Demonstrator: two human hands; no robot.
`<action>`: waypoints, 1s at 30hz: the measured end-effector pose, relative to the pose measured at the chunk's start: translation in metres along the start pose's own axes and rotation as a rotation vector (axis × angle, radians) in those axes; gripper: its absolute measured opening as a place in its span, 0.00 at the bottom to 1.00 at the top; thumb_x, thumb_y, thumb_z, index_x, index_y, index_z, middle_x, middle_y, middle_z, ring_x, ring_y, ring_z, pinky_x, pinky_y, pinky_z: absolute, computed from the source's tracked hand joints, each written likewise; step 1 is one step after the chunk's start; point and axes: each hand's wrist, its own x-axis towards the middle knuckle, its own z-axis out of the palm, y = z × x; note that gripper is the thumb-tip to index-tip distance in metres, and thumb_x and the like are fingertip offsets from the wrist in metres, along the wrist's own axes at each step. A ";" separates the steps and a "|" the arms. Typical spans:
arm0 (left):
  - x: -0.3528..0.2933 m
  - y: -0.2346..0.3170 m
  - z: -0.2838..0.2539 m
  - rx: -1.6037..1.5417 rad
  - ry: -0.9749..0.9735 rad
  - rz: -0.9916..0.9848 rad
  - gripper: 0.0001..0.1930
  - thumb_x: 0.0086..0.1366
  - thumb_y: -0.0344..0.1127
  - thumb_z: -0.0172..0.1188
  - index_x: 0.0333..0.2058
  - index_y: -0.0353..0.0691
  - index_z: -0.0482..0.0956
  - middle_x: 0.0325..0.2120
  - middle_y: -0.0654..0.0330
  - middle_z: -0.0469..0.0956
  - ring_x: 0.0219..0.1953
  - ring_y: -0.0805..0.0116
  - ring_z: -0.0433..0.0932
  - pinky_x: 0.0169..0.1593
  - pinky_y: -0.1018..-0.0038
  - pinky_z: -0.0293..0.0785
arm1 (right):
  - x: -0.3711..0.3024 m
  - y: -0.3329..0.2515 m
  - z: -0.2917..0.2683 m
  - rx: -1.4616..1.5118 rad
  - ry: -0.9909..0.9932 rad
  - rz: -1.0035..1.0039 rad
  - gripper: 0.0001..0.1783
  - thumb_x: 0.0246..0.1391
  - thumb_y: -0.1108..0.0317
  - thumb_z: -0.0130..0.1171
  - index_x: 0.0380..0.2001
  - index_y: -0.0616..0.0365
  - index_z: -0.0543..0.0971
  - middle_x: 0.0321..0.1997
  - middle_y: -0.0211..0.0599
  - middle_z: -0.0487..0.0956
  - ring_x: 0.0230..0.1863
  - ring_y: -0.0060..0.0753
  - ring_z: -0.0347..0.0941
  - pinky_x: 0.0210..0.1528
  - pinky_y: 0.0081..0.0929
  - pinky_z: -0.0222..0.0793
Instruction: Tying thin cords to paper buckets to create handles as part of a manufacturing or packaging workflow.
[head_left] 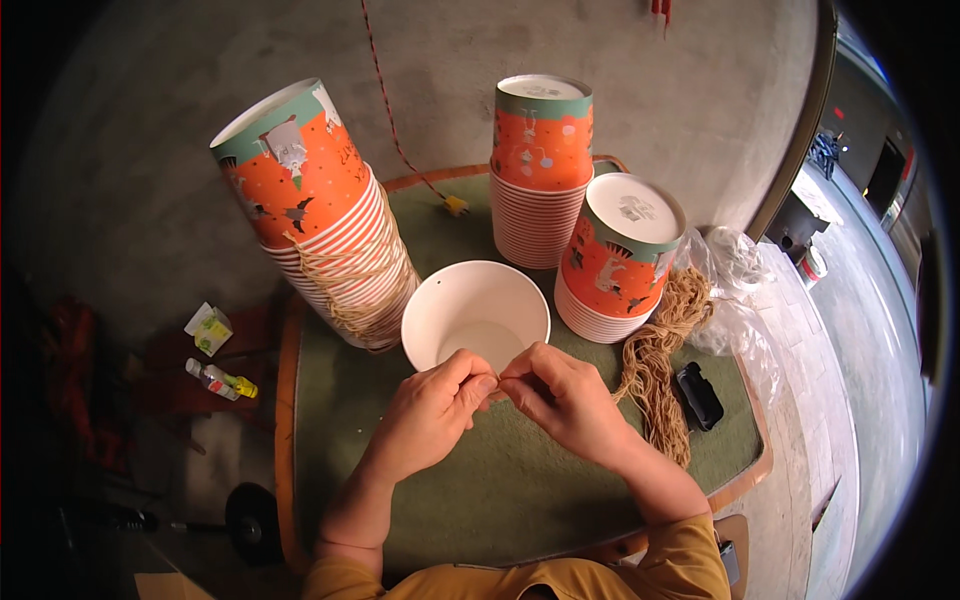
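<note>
My left hand (432, 408) and my right hand (562, 396) meet in front of a white-lined paper bucket (476, 300), which stands mouth up. Both hands are closed, thumbs and fingertips pinched together and almost touching. Whatever lies between the fingertips is too small to make out. To the right of my right hand, a bundle of tan cord (660, 365) lies loosely heaped. Tan strands also wind around the leaning stack of orange paper buckets (325, 230) on the left.
Two more upside-down bucket stacks, a taller one (541, 170) and a shorter one (618, 260), stand at the back of the green-topped table (400, 520). A black tray (698, 396) and a clear plastic bag (745, 345) lie right. A bottle (212, 378) is off the table's left.
</note>
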 end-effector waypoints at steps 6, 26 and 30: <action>0.000 -0.003 -0.002 -0.020 -0.010 -0.005 0.07 0.73 0.35 0.51 0.38 0.36 0.71 0.22 0.60 0.77 0.21 0.72 0.75 0.27 0.74 0.72 | 0.001 -0.003 0.001 0.058 0.033 0.068 0.05 0.56 0.76 0.59 0.34 0.63 0.73 0.30 0.38 0.77 0.27 0.27 0.75 0.30 0.25 0.71; 0.000 -0.002 -0.003 -0.073 -0.047 -0.087 0.07 0.73 0.34 0.51 0.38 0.35 0.70 0.25 0.60 0.77 0.23 0.74 0.74 0.27 0.75 0.72 | 0.003 0.002 0.001 -0.036 0.025 0.002 0.05 0.56 0.74 0.63 0.36 0.63 0.81 0.28 0.33 0.76 0.23 0.19 0.69 0.26 0.20 0.65; 0.002 -0.004 -0.002 -0.110 -0.057 -0.116 0.05 0.72 0.31 0.52 0.38 0.36 0.70 0.26 0.61 0.77 0.23 0.75 0.74 0.28 0.76 0.72 | 0.004 0.002 -0.001 -0.010 0.039 0.041 0.05 0.56 0.73 0.63 0.36 0.62 0.81 0.24 0.31 0.76 0.21 0.16 0.67 0.25 0.19 0.64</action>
